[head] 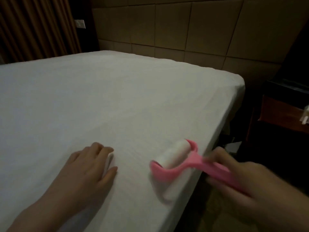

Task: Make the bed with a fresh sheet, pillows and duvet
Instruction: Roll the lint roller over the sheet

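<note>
Left hand (91, 166) flat, fingers spread on sheet (100, 101) — right hand (247, 178) grips lint roller (173, 158) handle.

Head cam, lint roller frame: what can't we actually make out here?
- Right hand: motion-blurred; its grip on the pink roller handle shows, finger detail doesn't.
- White thing under the left hand: mostly hidden by the fingers; can't be identified.
- Items on the nightstand: cut off by the right edge, dark.
- Left side of the sheet: cut off by the frame.
- Wall plate: too small and dim.
</note>
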The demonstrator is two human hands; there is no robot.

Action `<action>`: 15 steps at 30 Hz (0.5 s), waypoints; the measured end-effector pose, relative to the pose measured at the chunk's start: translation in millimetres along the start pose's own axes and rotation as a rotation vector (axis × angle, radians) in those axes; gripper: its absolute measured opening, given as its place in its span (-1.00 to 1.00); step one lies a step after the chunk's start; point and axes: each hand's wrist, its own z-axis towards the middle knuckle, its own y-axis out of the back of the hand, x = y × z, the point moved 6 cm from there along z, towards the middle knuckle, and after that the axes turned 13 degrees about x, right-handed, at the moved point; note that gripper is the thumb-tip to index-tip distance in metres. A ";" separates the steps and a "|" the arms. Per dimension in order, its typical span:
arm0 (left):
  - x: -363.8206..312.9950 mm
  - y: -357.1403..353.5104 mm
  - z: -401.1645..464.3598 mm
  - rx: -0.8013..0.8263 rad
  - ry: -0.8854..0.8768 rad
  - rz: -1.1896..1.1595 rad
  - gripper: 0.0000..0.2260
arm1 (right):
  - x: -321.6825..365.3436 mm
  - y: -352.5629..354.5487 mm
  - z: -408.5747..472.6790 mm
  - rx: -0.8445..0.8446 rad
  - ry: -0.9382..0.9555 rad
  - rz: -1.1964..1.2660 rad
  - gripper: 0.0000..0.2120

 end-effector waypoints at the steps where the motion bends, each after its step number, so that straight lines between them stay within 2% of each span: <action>1: -8.7 -1.4 12.4 -0.008 0.015 0.049 -0.59 | -21.3 5.8 -11.8 -0.008 -0.051 -0.074 -0.66; 2: -21.4 -1.3 24.5 0.014 0.028 0.060 -0.50 | -40.0 13.2 -17.0 -0.044 -0.103 -0.173 -0.63; 4: -44.9 -5.0 50.4 0.071 0.066 0.023 -0.20 | -67.1 25.1 -5.5 -0.149 -0.136 -0.278 -0.76; 5: -51.4 -12.4 62.0 0.096 0.109 -0.004 -0.07 | -75.5 25.7 8.9 -0.160 -0.111 -0.278 -0.77; 6: -56.8 -23.0 70.9 0.148 0.159 -0.029 -0.01 | -84.3 25.1 29.8 -0.127 -0.106 -0.203 -0.73; 7: -62.3 -34.1 77.8 0.184 0.191 -0.039 -0.03 | -93.8 25.5 52.8 -0.078 -0.115 -0.102 -0.72; 9: -69.9 -45.4 83.4 0.145 0.211 -0.065 -0.14 | -103.1 35.7 102.8 -0.111 -0.043 0.001 -0.68; 12: -68.8 -52.4 81.1 0.122 0.213 -0.039 -0.37 | -86.5 53.9 178.8 -0.100 0.085 -0.049 -0.55; 15: -70.3 -51.5 80.0 0.159 0.208 -0.048 -0.48 | -58.5 76.2 252.3 -0.071 0.148 -0.013 -0.63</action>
